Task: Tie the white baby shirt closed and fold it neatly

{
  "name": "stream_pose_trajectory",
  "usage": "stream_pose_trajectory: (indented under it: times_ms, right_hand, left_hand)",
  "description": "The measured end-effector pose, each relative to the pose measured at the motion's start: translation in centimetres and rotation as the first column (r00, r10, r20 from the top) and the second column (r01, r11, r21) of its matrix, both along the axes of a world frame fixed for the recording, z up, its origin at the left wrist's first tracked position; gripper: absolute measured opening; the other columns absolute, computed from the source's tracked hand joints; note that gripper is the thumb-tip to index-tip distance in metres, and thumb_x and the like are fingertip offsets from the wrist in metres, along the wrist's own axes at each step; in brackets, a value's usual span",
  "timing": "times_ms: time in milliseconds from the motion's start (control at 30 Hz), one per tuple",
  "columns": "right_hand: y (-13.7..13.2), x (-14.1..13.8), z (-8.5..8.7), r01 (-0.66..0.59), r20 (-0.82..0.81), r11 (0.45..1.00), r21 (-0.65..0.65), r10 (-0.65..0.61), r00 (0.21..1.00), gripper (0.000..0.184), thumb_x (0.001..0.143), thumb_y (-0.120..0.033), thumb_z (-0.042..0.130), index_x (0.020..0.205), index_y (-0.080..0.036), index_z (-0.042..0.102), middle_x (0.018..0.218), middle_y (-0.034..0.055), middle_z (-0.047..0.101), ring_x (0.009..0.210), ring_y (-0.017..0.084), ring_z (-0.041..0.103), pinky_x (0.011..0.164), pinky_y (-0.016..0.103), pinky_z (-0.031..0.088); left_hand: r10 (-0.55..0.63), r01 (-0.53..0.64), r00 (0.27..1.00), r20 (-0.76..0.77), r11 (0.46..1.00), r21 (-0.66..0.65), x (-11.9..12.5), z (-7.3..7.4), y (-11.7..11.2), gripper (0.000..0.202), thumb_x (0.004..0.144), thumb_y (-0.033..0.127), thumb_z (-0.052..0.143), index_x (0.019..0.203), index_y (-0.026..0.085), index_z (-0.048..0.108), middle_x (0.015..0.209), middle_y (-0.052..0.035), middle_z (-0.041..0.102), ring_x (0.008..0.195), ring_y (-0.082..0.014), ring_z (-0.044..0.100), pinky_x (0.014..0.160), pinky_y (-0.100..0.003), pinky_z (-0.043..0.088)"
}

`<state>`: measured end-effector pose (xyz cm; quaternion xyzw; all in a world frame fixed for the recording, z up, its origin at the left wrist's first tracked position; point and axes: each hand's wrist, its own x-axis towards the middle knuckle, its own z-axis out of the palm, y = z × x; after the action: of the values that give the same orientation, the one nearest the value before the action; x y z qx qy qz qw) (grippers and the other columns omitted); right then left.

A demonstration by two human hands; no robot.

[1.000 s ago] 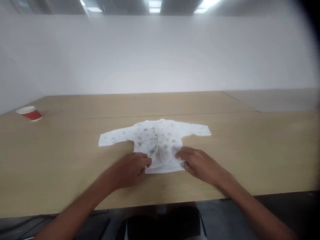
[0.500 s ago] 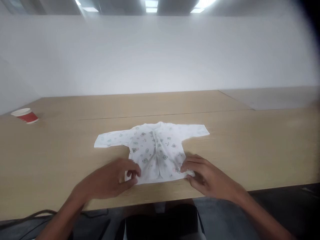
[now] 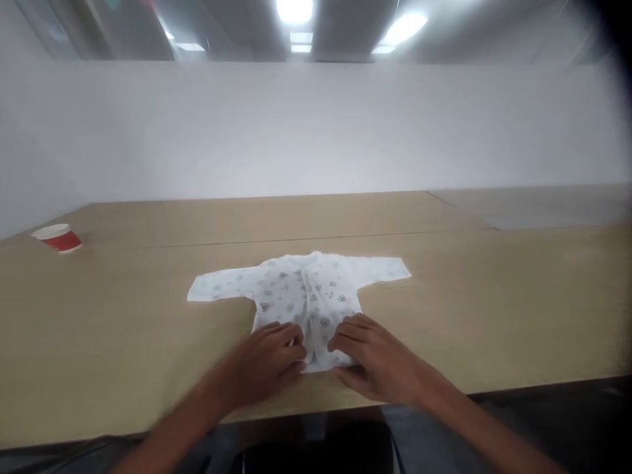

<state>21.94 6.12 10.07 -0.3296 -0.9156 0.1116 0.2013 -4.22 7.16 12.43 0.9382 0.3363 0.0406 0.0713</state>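
Note:
A small white baby shirt (image 3: 284,289) with a scattered print and a front opening lies spread on the table, both sleeves stretched out sideways and its neck away from me. At the lower left front, my left hand (image 3: 271,362) has its fingers curled over the cloth, with the thumb close below at the hem. My right hand (image 3: 370,355) bends its fingers over the lower right front, its thumb at the bottom edge. Between the two hands a strip of the front opening shows. Both lower corners of the shirt are hidden under my hands.
The wooden table (image 3: 494,309) runs wide to both sides, with its front edge just below my wrists. A red and white paper cup (image 3: 62,238) stands at the far left. Behind the table rises a white wall (image 3: 316,131).
Both hands have moved inward along the hem, from the lower corners toward the middle front. The shirt's sleeves and neck lie as before. The view has tilted up slightly.

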Motion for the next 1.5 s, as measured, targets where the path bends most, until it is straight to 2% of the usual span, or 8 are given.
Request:
stream_pose_trajectory:
  times_ms: [400,667,867,1000,1167,1267,1367,1500]
  right_hand:
    - [-0.9,-2.6,-1.1,0.027,0.193,0.974,0.226,-0.072,0.979,0.008,0.088,-0.011,0.053,0.085,-0.017,0.058,0.085,0.0035,0.059,0.079,0.019,0.053,0.072,0.033,0.037]
    - [0.0,-1.6,0.3,0.233,-0.218,0.972,-0.022,-0.232,0.948,0.017,0.097,-0.017,0.043,0.089,-0.018,0.059,0.076,-0.0011,0.057,0.066,0.010,0.050,0.063,0.026,0.032]
    - [-1.8,-1.9,0.0,0.054,-0.119,0.982,-0.180,-0.077,0.990,0.009,0.089,-0.013,0.052,0.086,-0.019,0.058,0.086,-0.0018,0.061,0.079,0.011,0.054,0.074,0.025,0.038]
    - [-2.5,-2.4,1.9,-0.105,-0.281,0.935,-0.337,0.007,0.960,0.010,0.085,-0.012,0.058,0.089,-0.020,0.062,0.084,-0.0040,0.062,0.077,0.008,0.056,0.073,0.021,0.042]
    - [1.4,-3.6,6.2,-0.205,-0.512,0.959,-0.196,0.079,0.855,0.009,0.079,-0.008,0.057,0.079,-0.016,0.060,0.077,-0.0010,0.061,0.071,0.010,0.057,0.065,0.021,0.045]
    - [6.1,-4.6,6.9,-0.159,-0.588,0.977,-0.141,0.046,0.807,0.010,0.079,-0.010,0.057,0.087,-0.017,0.060,0.084,0.0031,0.062,0.077,0.013,0.059,0.065,0.023,0.047]
    - [10.6,-4.8,5.0,-0.057,-0.587,0.990,-0.131,-0.031,0.809,0.011,0.081,-0.014,0.056,0.091,-0.016,0.059,0.084,0.0050,0.061,0.079,0.015,0.058,0.064,0.024,0.046]
    - [15.1,-3.1,-0.1,0.119,-0.483,0.991,-0.058,-0.132,0.866,0.007,0.079,-0.016,0.054,0.073,-0.014,0.058,0.068,0.0017,0.055,0.062,0.011,0.049,0.059,0.023,0.039]
  left_hand:
    - [0.027,-0.028,1.000,0.014,0.996,0.082,1.4,0.1,-0.1,0.015,0.096,0.014,0.050,0.086,0.017,0.060,0.094,-0.0010,0.062,0.090,-0.0190,0.058,0.083,-0.037,0.046]
    - [0.071,-0.063,0.981,0.180,0.997,-0.049,2.1,0.1,-1.1,0.014,0.098,0.019,0.050,0.087,0.018,0.058,0.093,0.0011,0.061,0.093,-0.0172,0.056,0.089,-0.034,0.041]
    - [0.032,0.025,0.975,0.218,0.967,-0.255,1.5,-0.3,-2.2,0.012,0.097,0.021,0.052,0.089,0.021,0.060,0.096,0.0028,0.061,0.094,-0.0134,0.056,0.087,-0.028,0.042]
    - [-0.005,0.112,0.950,0.312,0.938,-0.328,0.7,3.1,-2.2,0.008,0.094,0.022,0.056,0.091,0.023,0.064,0.091,0.0040,0.063,0.088,-0.0094,0.058,0.079,-0.022,0.042]
    - [-0.097,0.104,0.797,0.596,0.994,0.022,3.8,10.7,-0.8,0.015,0.093,0.023,0.060,0.080,0.017,0.062,0.074,0.0020,0.059,0.070,-0.0077,0.052,0.067,-0.021,0.041]
    - [-0.201,0.161,0.700,0.685,0.979,0.122,6.6,12.8,2.4,0.020,0.093,0.023,0.057,0.074,0.015,0.060,0.069,0.0011,0.059,0.064,-0.0077,0.051,0.061,-0.021,0.041]
    - [-0.090,0.061,0.774,0.627,0.996,0.067,7.4,10.4,6.9,0.018,0.091,0.023,0.054,0.076,0.016,0.061,0.075,0.0001,0.062,0.068,-0.0099,0.054,0.063,-0.023,0.044]
    - [0.117,-0.163,0.879,0.463,0.985,0.061,5.1,2.9,11.5,0.025,0.099,0.031,0.041,0.095,0.019,0.063,0.097,-0.0044,0.066,0.091,-0.0165,0.060,0.084,-0.033,0.052]
